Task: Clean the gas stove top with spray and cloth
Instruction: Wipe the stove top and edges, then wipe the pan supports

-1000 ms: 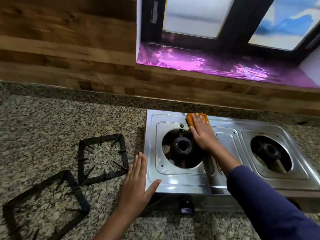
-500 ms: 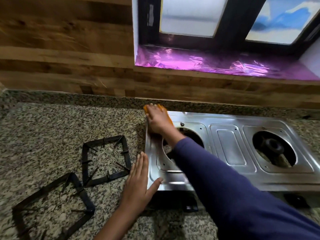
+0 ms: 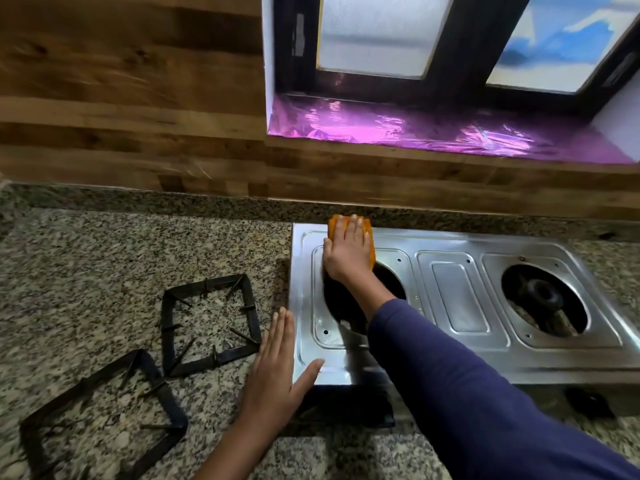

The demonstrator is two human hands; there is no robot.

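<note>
A steel two-burner gas stove [image 3: 457,306] sits on the granite counter, its pan supports taken off. My right hand [image 3: 346,251] lies flat with straight fingers on an orange cloth [image 3: 370,244], pressing it onto the stove's back left corner above the left burner opening. My left hand [image 3: 277,362] is flat against the stove's left front edge, thumb on the steel top. The right burner [image 3: 543,299] is uncovered. No spray bottle is in view.
Two black square pan supports [image 3: 211,323] [image 3: 100,414] lie on the granite counter [image 3: 86,271] left of the stove. A wooden backsplash [image 3: 138,133] rises behind. A window sill lined with pink foil [image 3: 433,129] is above the stove.
My right hand slid the cloth from the middle back of the stove to its far left corner, then slightly right again. The left hand stayed at the stove's edge.
</note>
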